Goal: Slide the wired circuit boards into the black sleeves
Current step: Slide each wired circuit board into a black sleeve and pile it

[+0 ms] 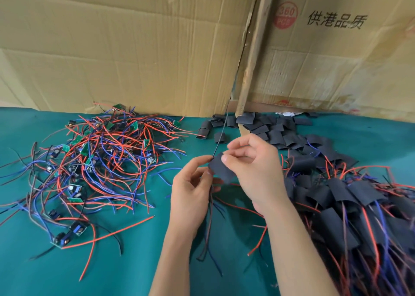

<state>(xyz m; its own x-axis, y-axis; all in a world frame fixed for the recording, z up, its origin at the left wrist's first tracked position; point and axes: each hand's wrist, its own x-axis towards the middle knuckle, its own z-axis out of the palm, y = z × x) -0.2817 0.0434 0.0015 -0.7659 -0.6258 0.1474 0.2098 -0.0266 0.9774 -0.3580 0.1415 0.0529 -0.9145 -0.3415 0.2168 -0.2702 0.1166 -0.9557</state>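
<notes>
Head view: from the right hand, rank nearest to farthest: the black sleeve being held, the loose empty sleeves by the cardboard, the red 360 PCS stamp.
1. Black sleeve, pinched in the right hand, centre.
2. Loose empty sleeves, behind the hand, at the cardboard's foot.
3. Red 360 PCS stamp, high on the cardboard, upper right.

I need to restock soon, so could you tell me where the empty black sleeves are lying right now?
In the head view, the empty black sleeves lie at the table's far edge, right of centre, against the cardboard box, beyond both hands.
</notes>
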